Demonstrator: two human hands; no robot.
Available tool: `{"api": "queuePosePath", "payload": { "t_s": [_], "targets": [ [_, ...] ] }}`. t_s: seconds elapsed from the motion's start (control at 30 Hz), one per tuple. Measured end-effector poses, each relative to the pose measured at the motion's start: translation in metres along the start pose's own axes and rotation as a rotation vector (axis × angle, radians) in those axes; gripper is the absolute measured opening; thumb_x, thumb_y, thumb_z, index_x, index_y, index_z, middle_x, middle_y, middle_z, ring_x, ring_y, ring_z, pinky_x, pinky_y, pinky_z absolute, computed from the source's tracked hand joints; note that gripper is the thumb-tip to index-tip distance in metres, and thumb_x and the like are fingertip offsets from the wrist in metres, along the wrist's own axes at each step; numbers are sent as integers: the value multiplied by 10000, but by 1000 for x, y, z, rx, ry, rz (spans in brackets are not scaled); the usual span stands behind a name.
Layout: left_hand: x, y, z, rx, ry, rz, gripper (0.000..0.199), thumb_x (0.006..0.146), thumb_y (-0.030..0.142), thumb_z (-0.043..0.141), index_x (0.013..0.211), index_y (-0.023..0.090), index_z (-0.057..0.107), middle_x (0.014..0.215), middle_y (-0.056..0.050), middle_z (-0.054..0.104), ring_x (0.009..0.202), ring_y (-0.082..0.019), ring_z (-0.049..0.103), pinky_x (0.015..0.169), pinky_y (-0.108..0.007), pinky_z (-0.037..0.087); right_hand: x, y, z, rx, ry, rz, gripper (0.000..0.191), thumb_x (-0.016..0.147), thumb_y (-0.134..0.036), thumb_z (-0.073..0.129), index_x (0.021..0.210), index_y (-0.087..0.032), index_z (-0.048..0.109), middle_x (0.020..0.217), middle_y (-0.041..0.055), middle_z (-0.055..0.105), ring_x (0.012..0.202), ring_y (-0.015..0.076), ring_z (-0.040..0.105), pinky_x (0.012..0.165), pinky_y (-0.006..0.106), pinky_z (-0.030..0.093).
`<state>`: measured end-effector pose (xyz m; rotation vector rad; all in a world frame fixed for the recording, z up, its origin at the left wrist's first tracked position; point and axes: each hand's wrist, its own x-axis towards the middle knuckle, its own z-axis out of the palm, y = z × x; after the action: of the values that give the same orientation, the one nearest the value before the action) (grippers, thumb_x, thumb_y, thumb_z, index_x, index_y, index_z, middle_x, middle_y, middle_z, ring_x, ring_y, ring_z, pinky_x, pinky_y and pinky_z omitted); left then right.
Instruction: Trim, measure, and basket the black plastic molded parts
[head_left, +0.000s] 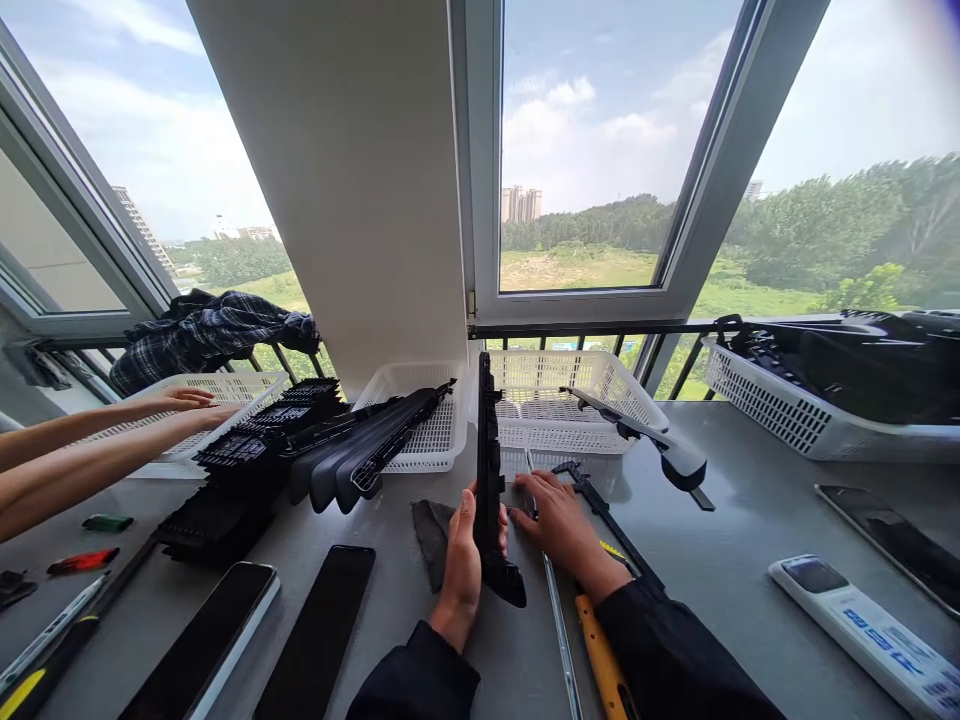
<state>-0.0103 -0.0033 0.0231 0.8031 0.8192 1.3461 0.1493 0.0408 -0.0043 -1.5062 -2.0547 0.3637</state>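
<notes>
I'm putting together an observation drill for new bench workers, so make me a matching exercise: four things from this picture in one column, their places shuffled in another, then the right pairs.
Things:
1. Long black part
2. Checked cloth
3. Red item
4. Orange handle

Places:
A. Beside the green item
B. Held in the wearer's left hand
C. Beside the wearer's right sleeve
D. On the railing by the window

Pairs: 1-B, 2-D, 3-A, 4-C.
</notes>
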Motion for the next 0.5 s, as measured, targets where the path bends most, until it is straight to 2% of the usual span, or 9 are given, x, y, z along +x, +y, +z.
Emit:
{"api": "queuePosePath", "payload": {
  "t_s": [0.07,0.13,0.23,0.37,0.43,0.5],
  "targets": [
    [0,0,0,-11,-2,-20,670,896,755,611,1216,167,649,776,-5,623,559,-119,513,538,-251,446,0,0,-6,16,39,10,218,875,-219,697,1092,-215,673,1165,86,755,1204,295,651,1028,420,485],
    [0,0,1,-27,0,-41,649,891,740,630,1208,173,649,780,5,602,559,-112,493,537,-244,434,-2,0,-15,34,101,23,238,883,-253,681,1111,-205,633,1161,95,728,1165,291,655,1019,421,497],
    [-1,1,4,-48,8,-60,619,888,712,657,1203,179,653,789,13,577,559,-100,459,541,-236,412,-11,-2,-31,154,271,30,323,884,-322,667,1169,-212,564,1179,104,693,1134,285,657,995,427,521],
    [-3,-1,9,-55,-13,-57,647,892,712,661,1280,195,636,767,29,548,561,-100,435,549,-234,399,-30,-20,-42,339,458,-96,362,845,-321,734,1130,-254,520,1199,90,688,1056,255,673,918,401,546],
    [-4,-4,9,-47,-4,-46,672,874,721,680,1291,196,640,762,32,548,566,-102,435,545,-236,392,-38,-34,-41,386,474,-166,333,848,-297,759,1076,-260,520,1177,85,699,981,232,671,841,367,544],
    [-5,-7,7,-18,46,-22,619,852,723,708,1154,183,696,762,23,563,602,-112,467,570,-242,415,-42,-47,-39,447,443,-199,309,857,-291,779,1045,-261,536,1175,82,713,926,214,665,783,340,534]
  ]
}}
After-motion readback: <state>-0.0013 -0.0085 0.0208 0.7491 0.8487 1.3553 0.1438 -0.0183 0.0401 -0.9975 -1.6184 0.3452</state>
